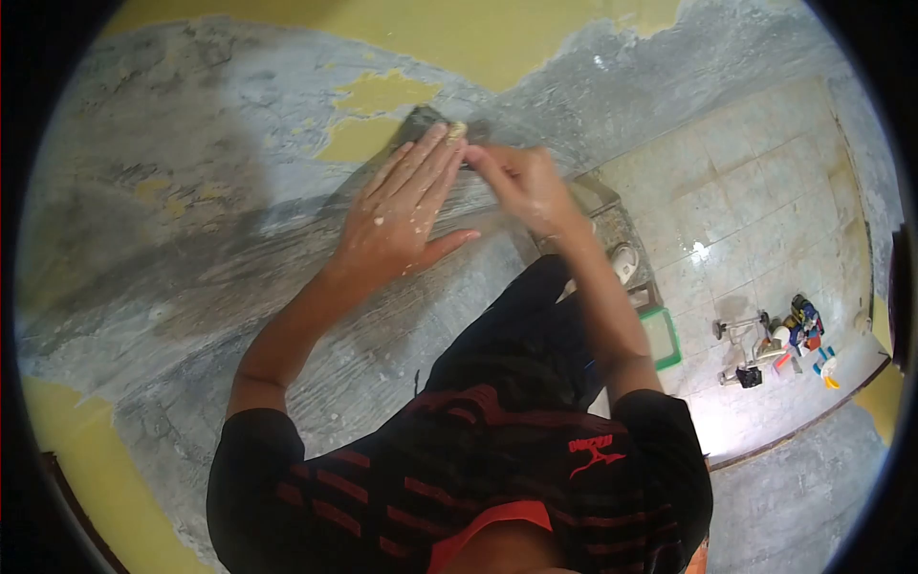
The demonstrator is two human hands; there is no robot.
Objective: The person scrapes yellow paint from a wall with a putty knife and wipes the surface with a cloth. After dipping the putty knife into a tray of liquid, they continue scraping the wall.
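Observation:
My left hand (397,212) lies with fingers stretched flat and thumb apart, pressing against a dark flat scraper (424,119) at the wall. White specks dot the back of this hand. Closed fingers of my right hand (528,187) are at the scraper's near right side, gripping it; its handle is mostly hidden by the hands. A small yellowish crumb (458,130) shows by my left fingertips. The grey wall (287,124) around the tool is scraped and streaked, with yellow paint patches (387,94) beside the blade.
A larger yellow painted area (459,33) spans the wall's top. Pale floor tiles (755,210) stretch to the right. A green-edged container (662,338) stands by my legs, near a light shoe (624,262). Assorted items (779,337) lie on the floor farther right.

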